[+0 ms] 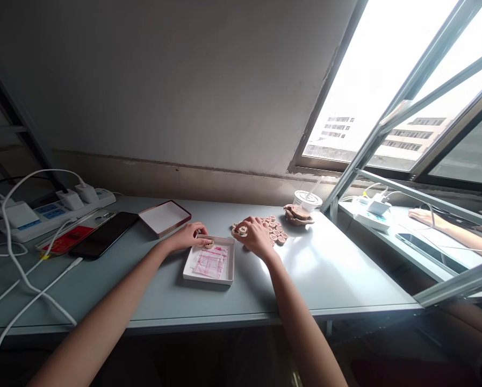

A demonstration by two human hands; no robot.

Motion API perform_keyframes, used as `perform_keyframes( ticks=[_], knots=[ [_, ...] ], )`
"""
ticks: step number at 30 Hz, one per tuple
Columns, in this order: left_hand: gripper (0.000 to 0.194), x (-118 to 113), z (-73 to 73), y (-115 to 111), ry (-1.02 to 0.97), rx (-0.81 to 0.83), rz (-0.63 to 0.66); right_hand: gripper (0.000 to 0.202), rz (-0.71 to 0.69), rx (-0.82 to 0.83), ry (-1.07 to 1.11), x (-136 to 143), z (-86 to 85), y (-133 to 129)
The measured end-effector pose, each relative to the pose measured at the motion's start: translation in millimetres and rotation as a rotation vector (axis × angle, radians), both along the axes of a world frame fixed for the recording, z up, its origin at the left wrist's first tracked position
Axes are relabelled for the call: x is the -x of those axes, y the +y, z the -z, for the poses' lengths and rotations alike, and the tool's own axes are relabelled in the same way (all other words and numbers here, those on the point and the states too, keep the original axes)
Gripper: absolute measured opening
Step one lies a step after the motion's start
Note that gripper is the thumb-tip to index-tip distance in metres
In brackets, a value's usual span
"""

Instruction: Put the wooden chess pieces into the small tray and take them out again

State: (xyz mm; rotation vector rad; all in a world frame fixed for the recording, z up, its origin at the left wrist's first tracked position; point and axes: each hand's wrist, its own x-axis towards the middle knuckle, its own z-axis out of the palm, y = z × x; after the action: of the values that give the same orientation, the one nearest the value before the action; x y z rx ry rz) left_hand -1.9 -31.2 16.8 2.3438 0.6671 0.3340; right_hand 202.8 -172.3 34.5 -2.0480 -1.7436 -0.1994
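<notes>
A shallow white box [230, 269] holds a folded sheet with pink lines [211, 262] under clear wrap. My left hand [190, 236] reaches over its back left corner, fingers closed by a round wooden piece [209, 244] inside the box. Right of the box, my right hand [254, 235] has its fingers curled down on a round wooden piece [242, 230] with a dark character. More round wooden pieces [277, 232] lie together just beyond and right of that hand, partly hidden by it.
An open box lid [165, 216], a black phone [103, 235], a power strip [49, 216] and white cables lie left. At the back right are a brown dish [299, 215] and lidded plastic cup [307, 199]. Another person's arm [452, 228] rests on the far right table.
</notes>
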Motion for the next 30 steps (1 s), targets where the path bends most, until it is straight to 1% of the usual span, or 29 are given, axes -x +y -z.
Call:
perform_keyframes(
  ticks=[2, 4, 5, 6, 9, 12, 13, 15, 17, 19, 21, 22, 24, 25, 27, 28, 30],
  knots=[
    [0.041, 0, 0.3, 1, -0.002, -0.002, 0.01, 0.024, -0.111, -0.031, 0.082, 3, -5.6, -3],
    [0.039, 1, 1.6, 3, -0.005, -0.013, 0.023, 0.022, -0.257, -0.01, 0.114, 10, -8.0, -5],
    [0.037, 1, 2.4, 3, -0.007, -0.02, 0.029, 0.02, -0.302, 0.013, 0.1, 15, -7.8, -5],
    [0.036, 1, 3.2, 3, -0.007, -0.027, 0.032, 0.018, -0.319, 0.036, 0.071, 19, -6.9, -5],
    [0.036, -1, 2.6, 0, -0.001, -0.045, 0.041, 0.012, -0.31, 0.068, -0.021, 32, -1.7, -3],
    [0.038, 0, -7.6, -3, -0.018, -0.113, 0.016, 0.012, -0.312, 0.054, -0.056, 37, 2.2, -2],
    [0.038, 4, -13.4, -2, -0.051, -0.159, -0.022, 0.012, -0.314, 0.05, -0.06, 37, 2.8, -3],
    [0.038, 18, -26.8, 5, -0.165, -0.293, -0.163, 0.011, -0.313, 0.044, -0.058, 36, 3.3, -3],
    [0.037, 46, -38.0, 19, -0.285, -0.459, -0.357, 0.01, -0.306, 0.037, -0.052, 35, 3.2, -4],
    [0.039, 85, -41.3, 36, -0.305, -0.591, -0.507, 0.011, -0.3, 0.025, -0.048, 36, 2.6, -4],
    [0.047, 125, -34.3, 54, -0.235, -0.641, -0.633, 0.015, -0.305, 0.018, -0.046, 39, 1.1, -3],
    [0.052, 143, -27.5, 62, -0.151, -0.615, -0.654, 0.016, -0.308, 0.016, -0.045, 40, 0.2, -3],
    [0.058, 170, -10.2, 75, 0.071, -0.484, -0.643, 0.018, -0.306, 0.014, -0.049, 43, -2.0, -3],
    [0.061, 179, -1.3, 81, 0.177, -0.416, -0.623, 0.019, -0.305, 0.013, -0.053, 44, -3.0, -4],
    [0.065, 188, 14.0, 89, 0.337, -0.329, -0.583, 0.019, -0.313, 0.014, -0.06, 46, -4.4, -5],
    [0.067, 190, 19.5, 93, 0.393, -0.311, -0.569, 0.018, -0.321, 0.016, -0.06, 46, -4.7, -6],
    [0.069, 190, 25.6, 97, 0.459, -0.308, -0.553, 0.017, -0.34, 0.017, -0.054, 47, -4.9, -7]
  ],
)
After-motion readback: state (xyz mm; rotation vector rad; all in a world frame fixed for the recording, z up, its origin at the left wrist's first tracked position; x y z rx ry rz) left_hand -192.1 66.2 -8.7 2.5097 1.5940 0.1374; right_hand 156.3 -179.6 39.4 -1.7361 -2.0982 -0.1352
